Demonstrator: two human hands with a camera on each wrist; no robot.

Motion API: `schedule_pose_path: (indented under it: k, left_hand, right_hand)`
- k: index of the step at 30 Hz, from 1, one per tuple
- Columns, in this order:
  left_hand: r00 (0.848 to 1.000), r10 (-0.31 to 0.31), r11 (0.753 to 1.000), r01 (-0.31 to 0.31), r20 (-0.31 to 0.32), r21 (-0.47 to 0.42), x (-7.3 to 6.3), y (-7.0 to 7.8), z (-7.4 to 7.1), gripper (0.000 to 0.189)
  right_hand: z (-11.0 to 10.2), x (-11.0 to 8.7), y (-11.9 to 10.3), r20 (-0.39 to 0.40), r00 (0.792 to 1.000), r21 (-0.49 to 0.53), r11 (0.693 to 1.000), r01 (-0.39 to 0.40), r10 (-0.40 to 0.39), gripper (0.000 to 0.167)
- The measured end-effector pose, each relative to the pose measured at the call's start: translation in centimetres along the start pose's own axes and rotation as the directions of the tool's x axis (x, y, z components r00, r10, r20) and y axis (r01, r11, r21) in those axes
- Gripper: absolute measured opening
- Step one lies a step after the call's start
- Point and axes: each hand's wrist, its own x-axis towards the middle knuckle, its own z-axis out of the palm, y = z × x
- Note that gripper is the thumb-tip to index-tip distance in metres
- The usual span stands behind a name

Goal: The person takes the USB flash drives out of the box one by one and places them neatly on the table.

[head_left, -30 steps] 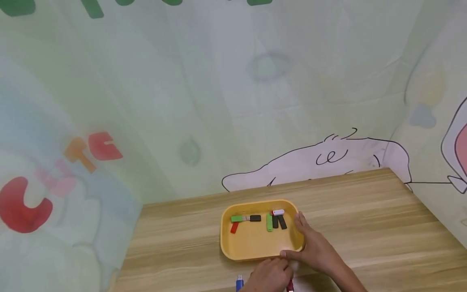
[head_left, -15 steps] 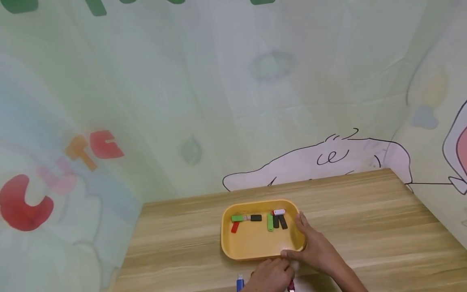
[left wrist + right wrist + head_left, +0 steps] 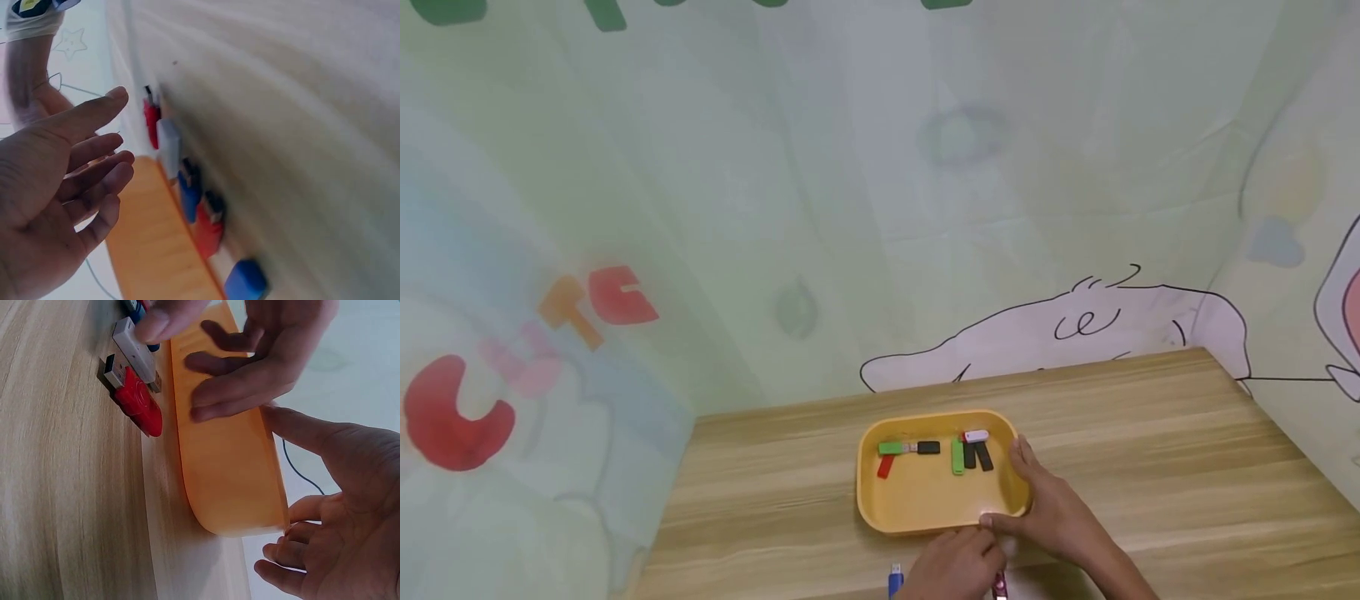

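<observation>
My right hand (image 3: 1060, 521) holds the near right corner of a yellow plastic tray (image 3: 917, 531), its thumb on the front rim and its fingers along the right end. My left hand (image 3: 955, 567) hovers in front of the tray with fingers loosely bent; nothing shows in its grasp in the left wrist view. Close below it lie a red USB stick (image 3: 140, 403) and a white USB stick (image 3: 134, 350). Further along the row are a blue USB stick (image 3: 189, 195), another red USB stick (image 3: 209, 228) and a blue piece (image 3: 245, 281).
Inside the tray lie several small sticks, among them a green USB stick (image 3: 891, 448), a red one (image 3: 885, 466), a white one (image 3: 976, 436) and black ones. The wooden table (image 3: 760, 500) meets a printed cloth backdrop (image 3: 820, 208) behind.
The head view has drifted slightly, shifting the scene a little to the right. Both hands and the tray keep nearly the same places relative to each other.
</observation>
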Motion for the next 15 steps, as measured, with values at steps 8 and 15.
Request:
schedule_pose_path:
  k: [8,15]
  left_hand:
    - [0.994,-0.009,0.998,0.001,-0.112,-0.07,-1.3,-0.8,-2.0,0.038]
    - [0.971,-0.053,0.981,0.007,-0.233,-0.193,-2.1,-1.9,-3.4,0.034]
  right_hand:
    - [0.1,0.1,0.1,-0.002,1.0,-0.016,1.0,-0.013,0.013,0.121]
    - [0.1,0.3,0.0,0.001,1.0,-0.022,0.999,-0.024,0.024,0.125]
